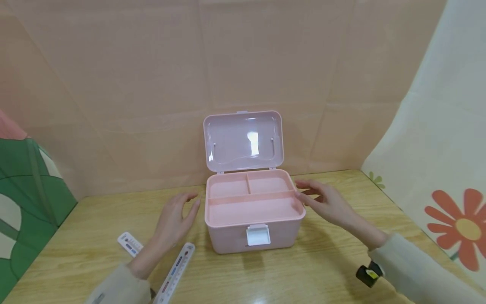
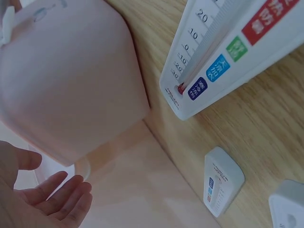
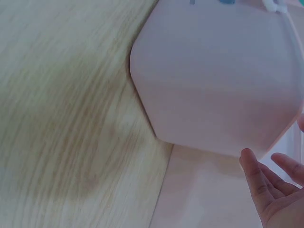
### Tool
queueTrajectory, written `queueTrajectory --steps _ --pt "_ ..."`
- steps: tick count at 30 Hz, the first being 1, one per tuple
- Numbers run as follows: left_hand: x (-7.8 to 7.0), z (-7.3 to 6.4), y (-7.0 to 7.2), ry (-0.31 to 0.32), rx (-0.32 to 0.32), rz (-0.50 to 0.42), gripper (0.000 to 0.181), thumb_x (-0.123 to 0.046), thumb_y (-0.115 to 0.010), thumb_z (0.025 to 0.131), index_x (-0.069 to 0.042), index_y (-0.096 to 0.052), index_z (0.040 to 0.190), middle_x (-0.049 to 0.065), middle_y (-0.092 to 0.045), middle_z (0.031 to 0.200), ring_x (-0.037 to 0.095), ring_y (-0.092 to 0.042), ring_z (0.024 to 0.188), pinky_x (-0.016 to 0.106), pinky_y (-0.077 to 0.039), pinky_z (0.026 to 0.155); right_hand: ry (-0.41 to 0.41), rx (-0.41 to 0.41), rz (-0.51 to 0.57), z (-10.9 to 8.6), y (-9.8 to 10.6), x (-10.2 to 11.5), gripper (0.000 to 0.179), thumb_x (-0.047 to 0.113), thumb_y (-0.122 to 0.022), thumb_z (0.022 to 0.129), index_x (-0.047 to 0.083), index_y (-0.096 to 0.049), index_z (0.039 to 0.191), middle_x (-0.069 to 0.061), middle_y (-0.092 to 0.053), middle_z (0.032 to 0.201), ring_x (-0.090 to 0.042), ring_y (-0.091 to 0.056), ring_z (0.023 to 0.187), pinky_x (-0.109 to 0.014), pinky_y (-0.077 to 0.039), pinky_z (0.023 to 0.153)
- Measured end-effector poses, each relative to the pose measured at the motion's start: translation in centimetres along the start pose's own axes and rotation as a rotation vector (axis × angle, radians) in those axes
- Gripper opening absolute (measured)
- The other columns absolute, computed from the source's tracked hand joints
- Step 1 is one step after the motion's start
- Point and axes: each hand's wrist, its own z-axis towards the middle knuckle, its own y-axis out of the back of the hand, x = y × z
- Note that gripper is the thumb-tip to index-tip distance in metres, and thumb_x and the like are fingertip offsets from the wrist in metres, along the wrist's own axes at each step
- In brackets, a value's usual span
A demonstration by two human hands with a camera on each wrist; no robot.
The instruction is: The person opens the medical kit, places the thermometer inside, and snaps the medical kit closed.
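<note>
A pink plastic storage box stands on the table with its lid raised at the back. Inside its top sits a pink tray, divided into two small rear compartments and one long front one. My left hand hovers by the box's left side, fingers spread and apart from it, holding nothing. At the right rim is my right hand, thumb and fingers loosely extended; whether the thumb touches the rim I cannot tell. Two white thermometers lie near the left forearm, which partly covers the farther thermometer.
A white latch hangs at the box's front. The wood-grain table meets a plain cloth backdrop close behind the lid. In the left wrist view, another white piece shows at the right edge.
</note>
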Motion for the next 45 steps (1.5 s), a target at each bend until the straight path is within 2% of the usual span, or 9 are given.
queueTrajectory --steps 10,17,20,28,35,41,45 --pt "-0.2 -1.2 0.2 0.017 0.035 -0.014 0.032 -0.022 -0.057 0.091 -0.005 -0.059 0.118 0.014 -0.062 0.119 0.032 -0.056 0.110 0.050 -0.046 0.092 0.026 0.018 0.036 -1.0 -0.4 0.9 0.045 0.027 -0.060 0.090 0.008 -0.051 0.130 -0.011 -0.059 0.126 -0.026 -0.061 0.105 -0.020 -0.053 0.075" --pt "0.0 -1.9 0.2 -0.007 0.017 -0.026 0.028 -0.018 -0.059 0.089 -0.003 -0.061 0.113 0.012 -0.065 0.112 0.028 -0.059 0.102 0.042 -0.051 0.084 0.013 0.028 0.055 -1.6 -0.7 1.2 0.050 0.028 -0.061 0.089 0.009 -0.048 0.133 -0.010 -0.057 0.128 -0.025 -0.059 0.106 -0.023 -0.054 0.074" --pt "0.1 -2.3 0.3 -0.006 0.028 -0.053 0.027 -0.015 -0.060 0.088 -0.002 -0.061 0.112 0.012 -0.066 0.111 0.028 -0.060 0.100 0.042 -0.052 0.083 0.000 0.039 0.058 -1.7 -0.8 1.2 0.053 0.029 -0.062 0.088 0.009 -0.046 0.135 -0.009 -0.057 0.128 -0.024 -0.059 0.106 -0.022 -0.054 0.075" --pt "0.2 -3.2 0.6 0.044 0.088 -0.077 0.030 -0.013 -0.062 0.087 -0.003 -0.060 0.115 0.013 -0.064 0.114 0.027 -0.059 0.102 0.042 -0.052 0.085 -0.005 0.077 0.081 -2.1 -1.0 1.4 0.064 0.030 -0.064 0.087 0.010 -0.037 0.141 -0.014 -0.049 0.136 -0.028 -0.059 0.109 -0.021 -0.053 0.077" --pt "0.5 -4.3 1.0 0.048 0.091 -0.056 0.029 -0.014 -0.063 0.086 -0.004 -0.061 0.113 0.011 -0.065 0.111 0.026 -0.060 0.100 0.039 -0.053 0.082 0.002 0.064 0.111 -2.4 -1.3 1.2 0.070 0.027 -0.068 0.084 0.007 -0.035 0.142 -0.019 -0.045 0.139 -0.034 -0.057 0.112 -0.026 -0.056 0.077" --pt "0.9 -5.2 1.5 0.107 0.137 -0.033 0.029 -0.018 -0.063 0.087 -0.006 -0.061 0.113 0.010 -0.065 0.111 0.026 -0.060 0.100 0.038 -0.054 0.081 -0.054 0.084 0.148 -2.6 -1.5 1.4 0.076 0.031 -0.070 0.082 0.010 -0.031 0.144 -0.020 -0.036 0.145 -0.038 -0.051 0.119 -0.028 -0.056 0.076" --pt "1.2 -5.8 1.8 0.130 0.154 -0.033 0.028 -0.018 -0.063 0.086 -0.006 -0.062 0.111 0.010 -0.065 0.109 0.025 -0.061 0.099 0.038 -0.054 0.081 -0.078 0.080 0.166 -2.7 -1.6 1.5 0.076 0.031 -0.069 0.082 0.010 -0.031 0.144 -0.020 -0.035 0.145 -0.038 -0.050 0.120 -0.029 -0.056 0.077"
